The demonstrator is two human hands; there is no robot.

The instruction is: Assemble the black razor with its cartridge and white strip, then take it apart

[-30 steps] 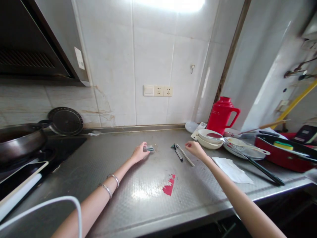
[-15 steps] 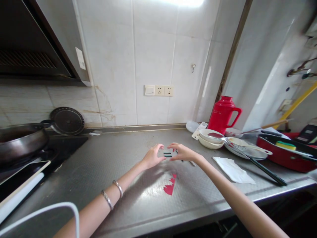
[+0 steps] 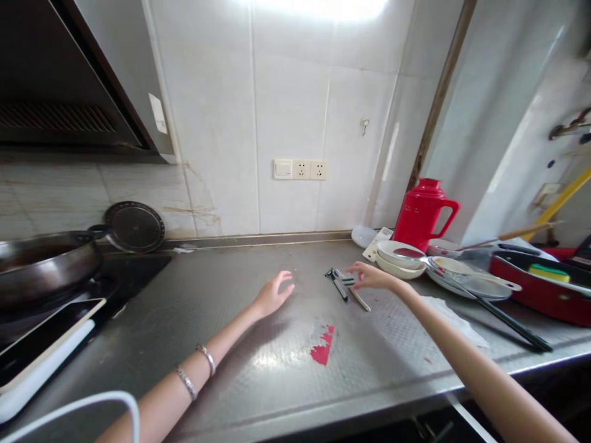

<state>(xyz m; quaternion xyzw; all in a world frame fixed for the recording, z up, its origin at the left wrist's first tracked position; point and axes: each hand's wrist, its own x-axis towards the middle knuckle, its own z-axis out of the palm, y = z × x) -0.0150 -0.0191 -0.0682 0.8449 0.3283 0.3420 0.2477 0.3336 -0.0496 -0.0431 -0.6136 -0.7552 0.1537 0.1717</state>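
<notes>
My right hand (image 3: 373,277) is closed, its thumb and fingertips on a small piece with two dark bars (image 3: 347,280). Whether the bars form one piece is too small to tell. Beside those fingertips, a slim tool with a dark grip and a razor-like head (image 3: 338,285) rests on the steel counter, next to a thin grey stick-like tool (image 3: 359,299). My left hand (image 3: 272,295) hovers over the counter to the left, fingers spread and holding nothing. A torn red paper piece (image 3: 324,346) lies nearer the front edge, between my forearms.
A red thermos (image 3: 422,215), stacked bowls (image 3: 399,269), a plate with a ladle, dark chopsticks (image 3: 508,323), a white tissue (image 3: 455,317) and a red pan (image 3: 535,286) crowd the right. At left stand a steel pan (image 3: 50,261) and a pot lid (image 3: 135,226).
My hands have parted: the left drew back left, the right moved right with the dark-barred piece. The two tools on the counter now show more fully.
</notes>
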